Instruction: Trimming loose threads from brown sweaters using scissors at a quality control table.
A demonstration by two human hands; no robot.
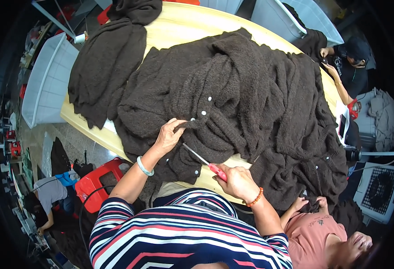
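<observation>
A dark brown knitted cardigan [206, 67] lies bunched in front of me, its front edge dotted with several shiny white buttons [203, 113]. My left hand [167, 136] pinches the knit edge between thumb and fingers, close beside one button. In my right hand [238, 181] is a tool with a red handle [218, 172] and a long thin metal shaft [196, 154]. The shaft points up and left toward my left hand, its tip just below the pinched edge. Whether the tip is hooked or plain is too small to tell.
More dark knitwear [109, 58] drapes over the left end of the pale wooden table [183, 22]. A co-worker in pink [313, 233] handles knitwear at lower right; another person [351, 67] works at upper right. Plastic bins [49, 80] and a red stool [99, 184] stand around.
</observation>
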